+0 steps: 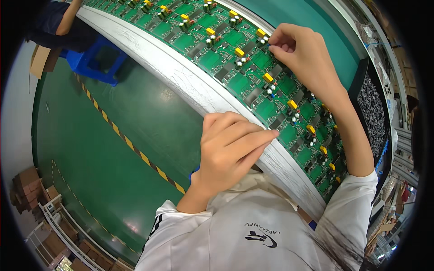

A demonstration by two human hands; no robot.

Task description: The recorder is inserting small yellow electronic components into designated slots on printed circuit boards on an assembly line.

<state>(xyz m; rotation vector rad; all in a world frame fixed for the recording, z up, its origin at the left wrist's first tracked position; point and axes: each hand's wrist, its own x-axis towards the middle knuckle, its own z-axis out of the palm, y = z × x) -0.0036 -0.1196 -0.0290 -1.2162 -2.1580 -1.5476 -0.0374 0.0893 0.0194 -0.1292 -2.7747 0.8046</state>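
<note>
Green circuit boards (237,83), flat and glossy, run in a long, dense band from the far left to the near right. Upright on them stand smooth yellow blocks (268,77) and small rounded cylinders (210,43), some dark with pale tops.

At the band's right edge, the person's right hand (304,52) curls, thumb and forefinger brought close beside a tiny blue part (270,44); whether the tips grip it cannot be told. The left hand (233,147) reaches over the near edge, its long fingers gathered in a narrow wedge pointing at the boards; anything between the tips is hidden.

Left of the boards runs a silvery-white rail (181,81) with a creased, foil-like surface. Right of them lies a smooth teal surface (312,13), then a black tray (361,74) of grainy dark bits.

Far left, another person's arm (68,19) shows near a blue plastic stool (88,63) on a shiny green floor (122,180).
</note>
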